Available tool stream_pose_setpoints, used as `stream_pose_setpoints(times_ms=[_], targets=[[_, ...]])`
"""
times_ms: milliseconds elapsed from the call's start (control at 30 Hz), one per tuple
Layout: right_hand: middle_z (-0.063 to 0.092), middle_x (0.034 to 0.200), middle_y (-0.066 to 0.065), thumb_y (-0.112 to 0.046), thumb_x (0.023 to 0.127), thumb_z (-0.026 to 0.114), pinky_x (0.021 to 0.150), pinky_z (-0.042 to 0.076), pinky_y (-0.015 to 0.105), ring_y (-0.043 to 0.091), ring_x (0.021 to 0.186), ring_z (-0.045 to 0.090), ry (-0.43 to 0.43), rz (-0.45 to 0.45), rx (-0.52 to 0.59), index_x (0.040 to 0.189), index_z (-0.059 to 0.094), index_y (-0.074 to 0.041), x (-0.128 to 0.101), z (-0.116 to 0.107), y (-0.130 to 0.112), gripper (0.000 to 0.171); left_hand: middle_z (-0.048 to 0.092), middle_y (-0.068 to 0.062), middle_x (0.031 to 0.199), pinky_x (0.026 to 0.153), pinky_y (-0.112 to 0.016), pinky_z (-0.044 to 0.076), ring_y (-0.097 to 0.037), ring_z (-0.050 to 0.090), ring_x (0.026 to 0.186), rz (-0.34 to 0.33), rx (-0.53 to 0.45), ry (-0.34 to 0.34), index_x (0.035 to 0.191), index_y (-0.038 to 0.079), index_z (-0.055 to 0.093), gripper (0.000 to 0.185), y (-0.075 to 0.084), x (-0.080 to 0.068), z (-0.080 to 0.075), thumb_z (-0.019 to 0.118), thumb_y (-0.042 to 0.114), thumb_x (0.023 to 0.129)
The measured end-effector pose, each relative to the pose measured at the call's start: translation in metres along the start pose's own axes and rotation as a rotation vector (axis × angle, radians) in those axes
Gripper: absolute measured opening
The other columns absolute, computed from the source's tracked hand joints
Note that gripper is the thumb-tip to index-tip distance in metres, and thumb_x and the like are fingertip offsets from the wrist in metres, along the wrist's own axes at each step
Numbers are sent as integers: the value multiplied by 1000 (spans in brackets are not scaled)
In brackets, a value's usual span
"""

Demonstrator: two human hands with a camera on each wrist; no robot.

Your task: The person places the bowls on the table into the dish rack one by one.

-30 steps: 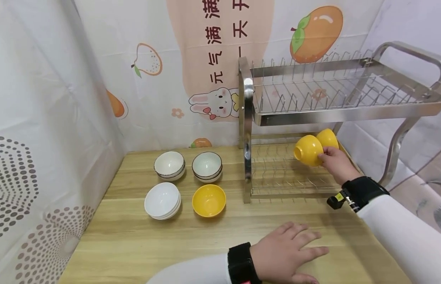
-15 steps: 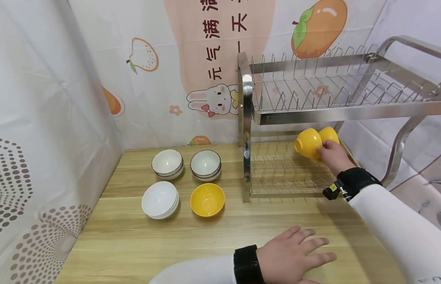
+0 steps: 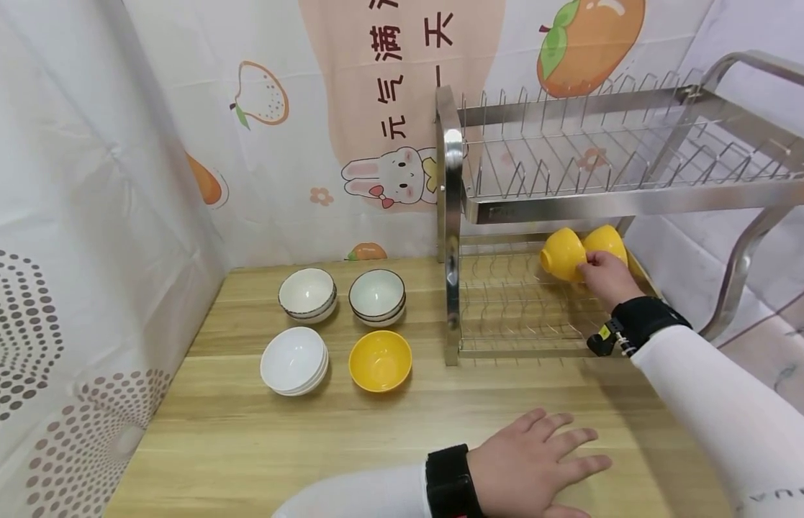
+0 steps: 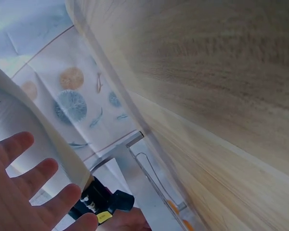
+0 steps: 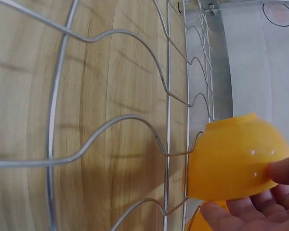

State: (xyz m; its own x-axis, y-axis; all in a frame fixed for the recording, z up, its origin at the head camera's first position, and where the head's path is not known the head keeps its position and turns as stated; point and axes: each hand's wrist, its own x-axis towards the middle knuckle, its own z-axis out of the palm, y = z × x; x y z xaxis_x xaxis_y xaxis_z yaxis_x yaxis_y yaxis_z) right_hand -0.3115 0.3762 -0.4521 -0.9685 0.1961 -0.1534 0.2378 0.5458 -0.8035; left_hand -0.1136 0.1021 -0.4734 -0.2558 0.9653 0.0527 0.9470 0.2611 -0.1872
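Held yellow bowl [image 3: 562,254] edges farther back on the rack's lower shelf

Compared with a second ago, the right hand [image 3: 610,277] and its bowl sit slightly higher in the frame and closer to the back bar of the dish rack [image 3: 452,237]. The left hand [image 3: 534,464], at bottom centre-right, has drifted a little rightward.

Right of centre, the held bowl lies on its side, foot toward the left, against the wires of the lower shelf [image 3: 525,353]. The right fingers pinch its rim, thumb on the outside. A second yellow bowl [image 3: 607,241] is just beside it on the right.

The left fingers are spread above the counter [image 3: 350,439]; whether they touch it I cannot tell. Left of the rack, white bowls [image 3: 293,360], two dark-rimmed stacks [image 3: 307,293] and a lone yellow bowl [image 3: 380,361] keep their places.
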Motion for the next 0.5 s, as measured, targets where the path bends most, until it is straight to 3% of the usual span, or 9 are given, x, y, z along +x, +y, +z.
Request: stream_pose_setpoints(times_ms=[300,500], targets=[[40,135,32,-36,108,36,102,36,60,44,110,39,-60,19,-84,141,35,11,-1,-3,1,58,22,6,162,118,-35,20,-18,17,149,-29,-58,-26,158,35,23,75,1,1,4,31,74,94],[42,129,31,-39,108,35,95,40,56,42,106,41,-81,15,-119,141,35,10,-3,-4,-1,60,22,5,162,119,-36,18,-18,16,149,-27,-63,-36,158,34,23,76,1,0,6,30,75,94]])
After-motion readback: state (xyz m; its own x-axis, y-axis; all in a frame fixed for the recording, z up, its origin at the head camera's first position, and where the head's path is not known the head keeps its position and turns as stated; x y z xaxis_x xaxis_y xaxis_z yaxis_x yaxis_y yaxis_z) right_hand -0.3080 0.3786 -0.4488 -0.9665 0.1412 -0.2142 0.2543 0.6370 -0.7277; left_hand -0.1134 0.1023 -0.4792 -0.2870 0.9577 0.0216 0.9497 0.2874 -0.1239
